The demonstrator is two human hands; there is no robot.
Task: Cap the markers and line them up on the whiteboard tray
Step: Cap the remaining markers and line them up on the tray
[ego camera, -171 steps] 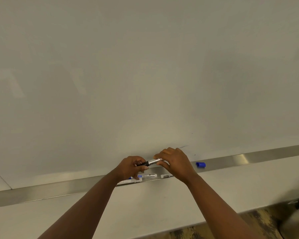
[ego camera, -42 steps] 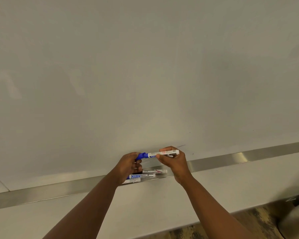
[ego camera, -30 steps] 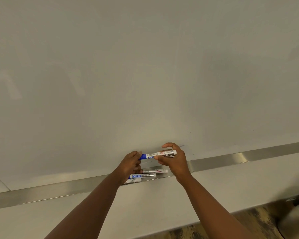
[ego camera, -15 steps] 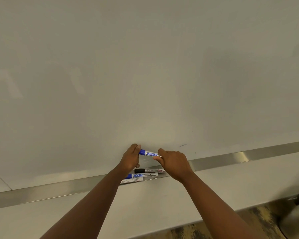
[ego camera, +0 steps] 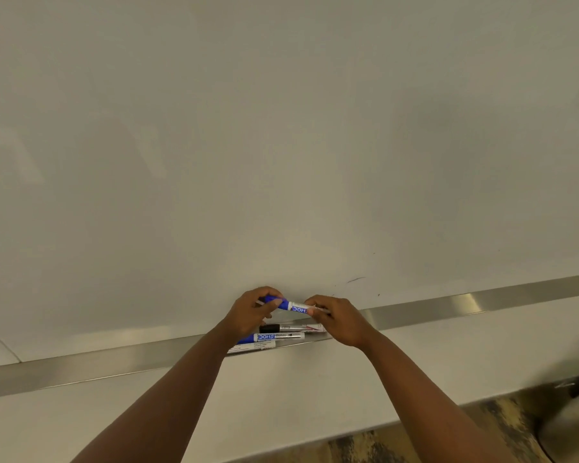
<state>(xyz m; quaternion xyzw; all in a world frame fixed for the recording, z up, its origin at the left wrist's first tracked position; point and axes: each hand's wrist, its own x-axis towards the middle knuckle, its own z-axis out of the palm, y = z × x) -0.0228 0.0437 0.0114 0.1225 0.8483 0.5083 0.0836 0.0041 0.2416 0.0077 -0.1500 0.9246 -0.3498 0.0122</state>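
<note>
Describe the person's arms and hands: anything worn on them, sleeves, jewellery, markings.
Both forearms are bare as far as the frame shows; no sleeve is in view. The left hand and right hand wear no gloves, and no watch, bracelet or visible ring. No markings show.

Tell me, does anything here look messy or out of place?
Slightly. The markers on the tray lie bunched and staggered, not in one line. A short dark stroke and a few specks mark the whiteboard just above the tray.

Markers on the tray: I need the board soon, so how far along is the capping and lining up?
Three markers lie on the tray: a black-capped marker, a blue-capped marker and a third, bunched, not in a neat row. Left hand and right hand hold the blue marker, cap on. Left: placing it, straightening.
</note>
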